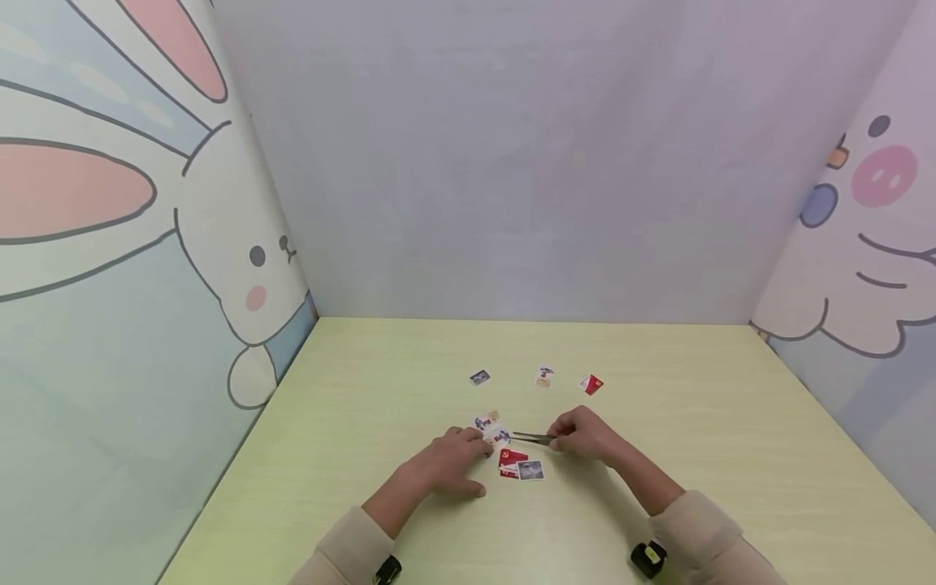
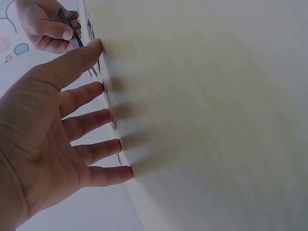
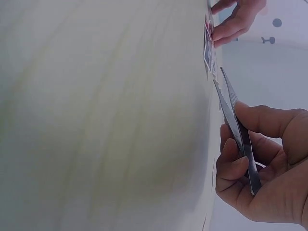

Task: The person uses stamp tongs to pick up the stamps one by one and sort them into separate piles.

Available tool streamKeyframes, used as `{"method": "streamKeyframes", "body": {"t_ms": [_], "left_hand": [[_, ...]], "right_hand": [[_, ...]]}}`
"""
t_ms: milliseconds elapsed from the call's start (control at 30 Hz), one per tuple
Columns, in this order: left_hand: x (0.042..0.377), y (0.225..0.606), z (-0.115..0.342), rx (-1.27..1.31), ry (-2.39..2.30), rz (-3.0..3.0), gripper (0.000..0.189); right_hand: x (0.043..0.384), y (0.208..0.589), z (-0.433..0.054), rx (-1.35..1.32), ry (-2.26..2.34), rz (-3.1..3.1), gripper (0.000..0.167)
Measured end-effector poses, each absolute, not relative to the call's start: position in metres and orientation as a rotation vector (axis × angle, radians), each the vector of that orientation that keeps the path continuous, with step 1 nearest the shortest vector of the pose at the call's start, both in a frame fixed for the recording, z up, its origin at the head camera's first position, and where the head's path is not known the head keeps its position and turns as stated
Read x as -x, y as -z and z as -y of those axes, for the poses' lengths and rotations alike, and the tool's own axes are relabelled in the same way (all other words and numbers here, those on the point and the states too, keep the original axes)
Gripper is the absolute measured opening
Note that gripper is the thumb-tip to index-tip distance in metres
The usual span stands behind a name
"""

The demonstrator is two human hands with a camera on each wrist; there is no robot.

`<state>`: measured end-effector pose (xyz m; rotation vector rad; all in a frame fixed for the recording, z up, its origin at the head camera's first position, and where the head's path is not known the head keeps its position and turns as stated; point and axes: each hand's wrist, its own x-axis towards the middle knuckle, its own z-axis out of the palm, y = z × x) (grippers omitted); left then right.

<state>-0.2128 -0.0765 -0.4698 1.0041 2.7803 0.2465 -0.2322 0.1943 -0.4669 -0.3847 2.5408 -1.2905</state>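
Observation:
My right hand (image 1: 585, 433) pinches a pair of metal tweezers (image 1: 535, 439) between thumb and fingers, tips pointing left. In the right wrist view the tweezers (image 3: 233, 120) have parted tips with nothing seen between them. Just left of the tips lies a small white picture card (image 1: 499, 436), and another similar card (image 1: 487, 420) lies behind it. My left hand (image 1: 453, 463) rests its fingertips beside and partly over these cards. From the left wrist view, the left fingers (image 2: 79, 101) are spread and fairly straight. Nearer me, a red card (image 1: 513, 459) is partly covered by a grey picture card (image 1: 530, 470).
Farther back on the pale yellow table (image 1: 395, 366) lie a small grey picture card (image 1: 479, 377), a white picture card (image 1: 544, 375) and a red and white pair (image 1: 593, 384). A plain wall (image 1: 526, 162) stands behind, with cartoon-printed panels (image 1: 241, 268) at both sides.

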Motion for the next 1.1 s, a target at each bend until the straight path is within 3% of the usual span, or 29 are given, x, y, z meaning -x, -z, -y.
{"method": "streamKeyframes", "body": {"t_ms": [1100], "left_hand": [[0.215, 0.472, 0.078, -1.035, -0.240, -2.772, 0.054]], "right_hand": [[0.230, 0.457, -0.200, 0.348, 1.312, -2.572, 0.007]]}}
